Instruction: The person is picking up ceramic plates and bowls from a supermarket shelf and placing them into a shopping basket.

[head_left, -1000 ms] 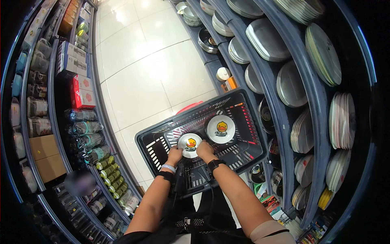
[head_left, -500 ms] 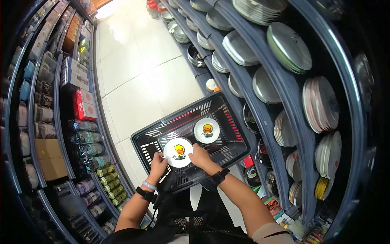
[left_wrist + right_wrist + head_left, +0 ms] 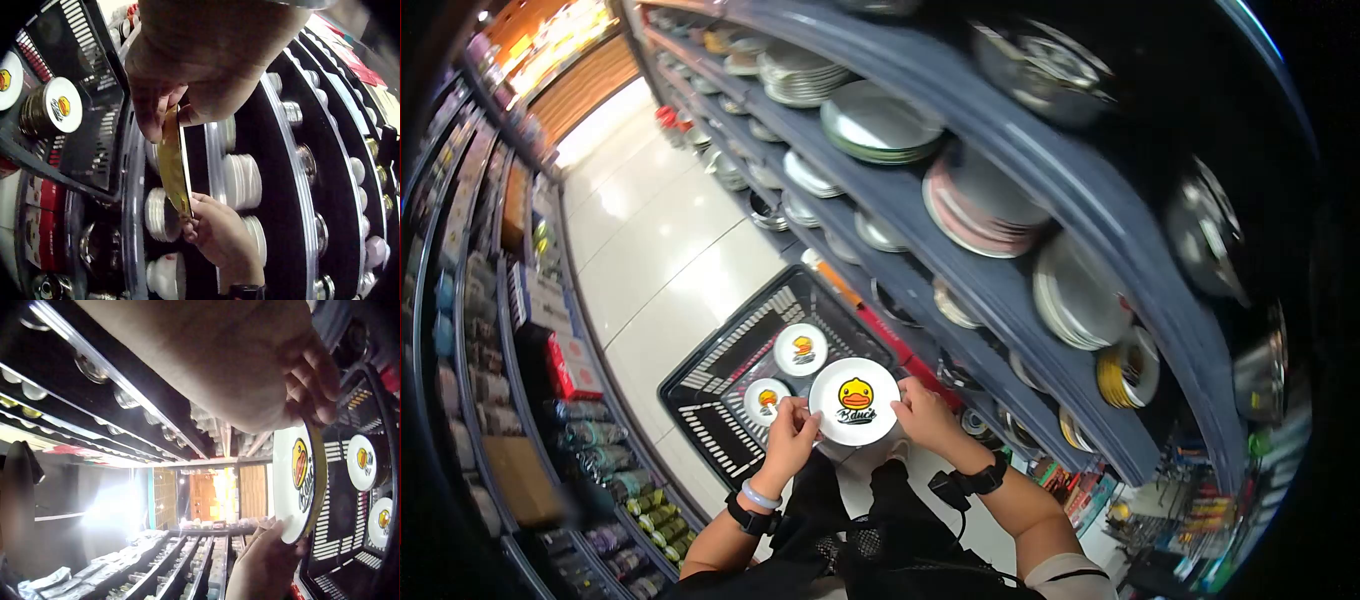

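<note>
A round white plate [image 3: 855, 395] with a yellow duck print faces up between my two hands, outside the basket on its right side. My left hand [image 3: 793, 438] pinches its left edge, thumb on top. At the opposite edge my right hand [image 3: 928, 420] grips the rim. The left wrist view shows the plate [image 3: 173, 164] edge-on with a yellowish underside. Inside the black shopping basket [image 3: 675, 385] are two more groups of duck plates: one farther back [image 3: 801, 350] and one nearer [image 3: 766, 401]. In the left wrist view, one is a stack [image 3: 59, 105].
Shelves of stacked plates and bowls [image 3: 985, 200] run close along the right. To the left, another shelf carries packaged goods, a red-and-white box [image 3: 573, 366] and a cardboard box [image 3: 522, 480]. Pale floor tiles [image 3: 625, 240] stretch ahead between them.
My hands have lifted the plate from inside the basket and carried it to the right, out over its side. The head view has turned toward the right-hand shelves.
</note>
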`<action>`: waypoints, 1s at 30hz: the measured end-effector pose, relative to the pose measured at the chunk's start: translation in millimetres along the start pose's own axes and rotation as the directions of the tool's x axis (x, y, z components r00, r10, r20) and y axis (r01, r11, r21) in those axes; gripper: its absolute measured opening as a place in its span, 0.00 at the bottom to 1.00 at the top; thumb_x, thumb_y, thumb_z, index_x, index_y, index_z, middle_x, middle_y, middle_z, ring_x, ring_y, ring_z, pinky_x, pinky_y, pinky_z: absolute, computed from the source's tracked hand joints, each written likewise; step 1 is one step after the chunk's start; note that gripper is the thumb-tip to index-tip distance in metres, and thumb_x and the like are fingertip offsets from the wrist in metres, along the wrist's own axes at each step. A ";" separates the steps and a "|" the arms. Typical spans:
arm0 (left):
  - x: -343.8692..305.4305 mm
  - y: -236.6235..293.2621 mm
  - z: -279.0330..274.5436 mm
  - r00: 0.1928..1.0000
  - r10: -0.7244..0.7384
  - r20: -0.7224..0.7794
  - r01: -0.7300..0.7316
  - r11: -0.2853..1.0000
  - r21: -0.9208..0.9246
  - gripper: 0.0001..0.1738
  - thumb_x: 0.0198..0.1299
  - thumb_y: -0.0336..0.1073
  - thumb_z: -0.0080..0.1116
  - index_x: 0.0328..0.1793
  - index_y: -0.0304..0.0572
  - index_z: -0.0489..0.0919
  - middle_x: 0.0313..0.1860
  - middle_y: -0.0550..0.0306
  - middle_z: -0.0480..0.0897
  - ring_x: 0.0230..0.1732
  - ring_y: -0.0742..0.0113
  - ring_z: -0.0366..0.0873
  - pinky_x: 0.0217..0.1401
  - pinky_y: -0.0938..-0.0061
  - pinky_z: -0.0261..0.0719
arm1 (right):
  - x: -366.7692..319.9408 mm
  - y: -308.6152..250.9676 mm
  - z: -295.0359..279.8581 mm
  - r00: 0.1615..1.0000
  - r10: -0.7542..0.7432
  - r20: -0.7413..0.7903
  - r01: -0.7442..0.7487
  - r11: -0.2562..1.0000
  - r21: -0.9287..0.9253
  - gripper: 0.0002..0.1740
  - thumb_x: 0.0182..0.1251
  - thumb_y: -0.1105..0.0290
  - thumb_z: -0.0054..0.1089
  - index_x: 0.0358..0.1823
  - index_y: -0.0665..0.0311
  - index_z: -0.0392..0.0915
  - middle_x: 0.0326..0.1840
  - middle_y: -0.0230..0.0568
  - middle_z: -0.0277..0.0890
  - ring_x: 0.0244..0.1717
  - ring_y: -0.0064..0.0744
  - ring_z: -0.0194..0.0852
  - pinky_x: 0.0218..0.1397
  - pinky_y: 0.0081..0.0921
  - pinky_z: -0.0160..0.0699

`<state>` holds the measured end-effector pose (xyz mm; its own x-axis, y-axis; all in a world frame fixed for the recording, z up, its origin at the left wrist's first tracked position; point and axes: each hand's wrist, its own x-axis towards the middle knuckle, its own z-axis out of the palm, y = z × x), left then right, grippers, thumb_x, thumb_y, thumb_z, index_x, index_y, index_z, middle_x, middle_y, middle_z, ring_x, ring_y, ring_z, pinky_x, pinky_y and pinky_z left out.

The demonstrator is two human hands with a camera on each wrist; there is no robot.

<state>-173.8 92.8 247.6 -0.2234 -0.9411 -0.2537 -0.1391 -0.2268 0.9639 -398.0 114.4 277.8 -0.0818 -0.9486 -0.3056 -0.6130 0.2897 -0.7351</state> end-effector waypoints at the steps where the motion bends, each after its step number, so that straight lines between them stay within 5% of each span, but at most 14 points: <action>1: 0.3 5.8 12.5 0.999 0.009 0.036 -0.008 1.000 -0.025 0.11 0.57 0.26 0.51 0.43 0.34 0.64 0.22 0.61 0.71 0.20 0.77 0.70 0.23 0.83 0.70 | -12.3 2.0 -15.4 0.999 0.006 -0.038 -0.005 1.000 0.026 0.15 0.56 0.68 0.53 0.43 0.66 0.65 0.32 0.53 0.75 0.36 0.53 0.74 0.36 0.44 0.69; 7: -10.2 65.6 98.9 0.963 0.000 0.271 0.023 0.996 -0.081 0.12 0.57 0.26 0.53 0.44 0.33 0.63 0.23 0.63 0.68 0.21 0.79 0.69 0.23 0.83 0.73 | -79.7 33.1 -90.9 0.955 0.041 -0.294 -0.051 0.998 -0.027 0.14 0.57 0.68 0.52 0.43 0.65 0.66 0.27 0.48 0.75 0.31 0.52 0.74 0.33 0.42 0.70; 11: -11.4 84.7 156.8 0.919 0.134 0.371 -0.099 0.989 -0.110 0.12 0.58 0.27 0.52 0.44 0.33 0.63 0.22 0.63 0.68 0.21 0.79 0.70 0.23 0.83 0.73 | -121.6 58.1 -134.5 0.889 0.033 -0.457 -0.037 0.999 0.000 0.16 0.56 0.69 0.52 0.46 0.65 0.68 0.26 0.48 0.74 0.29 0.51 0.74 0.32 0.41 0.70; 14: -17.2 114.4 194.7 0.862 0.204 0.465 -0.152 0.977 -0.147 0.12 0.59 0.28 0.51 0.45 0.34 0.64 0.20 0.63 0.69 0.20 0.79 0.70 0.22 0.84 0.70 | -150.6 62.6 -169.0 0.801 -0.034 -0.597 0.022 0.999 -0.026 0.17 0.58 0.71 0.52 0.47 0.71 0.69 0.20 0.44 0.73 0.21 0.33 0.72 0.26 0.28 0.69; 18: -10.4 135.9 240.6 0.790 0.287 0.541 -0.254 0.957 -0.137 0.12 0.58 0.29 0.52 0.44 0.33 0.65 0.19 0.62 0.72 0.20 0.78 0.72 0.21 0.84 0.69 | -172.3 83.9 -203.0 0.737 0.032 -0.676 0.000 0.999 0.048 0.15 0.59 0.70 0.52 0.45 0.72 0.70 0.18 0.40 0.72 0.16 0.25 0.70 0.23 0.23 0.67; 21: -8.8 166.5 275.5 0.780 0.285 0.557 -0.268 0.957 -0.114 0.11 0.57 0.30 0.53 0.42 0.31 0.66 0.20 0.60 0.74 0.21 0.77 0.75 0.21 0.82 0.70 | -182.7 96.2 -233.0 0.730 0.106 -0.675 -0.083 0.994 0.065 0.12 0.58 0.70 0.52 0.39 0.71 0.73 0.19 0.47 0.72 0.20 0.40 0.71 0.26 0.31 0.68; 23: -1.0 171.8 299.2 0.768 0.311 0.559 -0.315 0.945 -0.092 0.11 0.57 0.31 0.53 0.40 0.30 0.68 0.19 0.58 0.75 0.21 0.75 0.75 0.21 0.81 0.70 | -182.7 117.3 -243.8 0.739 0.181 -0.649 -0.190 0.980 0.057 0.10 0.58 0.70 0.52 0.35 0.71 0.73 0.19 0.46 0.72 0.19 0.39 0.70 0.26 0.32 0.68; 25: 7.2 171.2 321.0 0.759 0.334 0.559 -0.358 0.931 -0.070 0.11 0.57 0.32 0.53 0.38 0.30 0.69 0.18 0.57 0.76 0.20 0.73 0.76 0.21 0.79 0.71 | -181.4 119.6 -254.3 0.575 0.063 -0.815 -0.025 0.998 0.059 0.12 0.61 0.68 0.48 0.30 0.72 0.73 0.18 0.39 0.68 0.18 0.25 0.67 0.23 0.24 0.66; 27: 15.9 167.7 339.8 0.762 0.351 0.544 -0.417 0.909 -0.002 0.11 0.54 0.34 0.54 0.34 0.30 0.72 0.15 0.53 0.76 0.18 0.67 0.76 0.22 0.75 0.72 | -177.9 162.3 -262.0 0.596 0.080 -0.799 -0.054 0.997 0.059 0.13 0.62 0.67 0.46 0.29 0.71 0.73 0.20 0.41 0.69 0.20 0.28 0.68 0.26 0.27 0.67; 29: 25.3 160.4 353.1 0.761 0.385 0.523 -0.482 0.874 0.057 0.11 0.51 0.33 0.54 0.30 0.29 0.73 0.14 0.49 0.76 0.17 0.60 0.77 0.24 0.71 0.73 | -169.0 200.7 -266.4 0.582 -0.235 -0.779 -0.147 0.911 -0.385 0.14 0.62 0.65 0.44 0.30 0.69 0.73 0.20 0.42 0.70 0.22 0.30 0.68 0.30 0.28 0.68; 30: 26.5 161.6 358.2 0.754 0.410 0.513 -0.504 0.862 0.051 0.10 0.48 0.32 0.53 0.30 0.28 0.73 0.14 0.48 0.76 0.18 0.56 0.76 0.25 0.68 0.73 | -166.1 205.5 -266.3 0.573 -0.205 -0.793 -0.146 0.927 -0.345 0.13 0.62 0.66 0.43 0.30 0.68 0.74 0.24 0.44 0.73 0.27 0.38 0.71 0.36 0.34 0.69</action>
<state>-547.8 121.0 367.9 -0.7206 -0.6739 0.1629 -0.0570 0.2917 0.9548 -719.6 297.6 338.7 -0.5445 -0.7040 0.4561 -0.8277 0.3627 -0.4282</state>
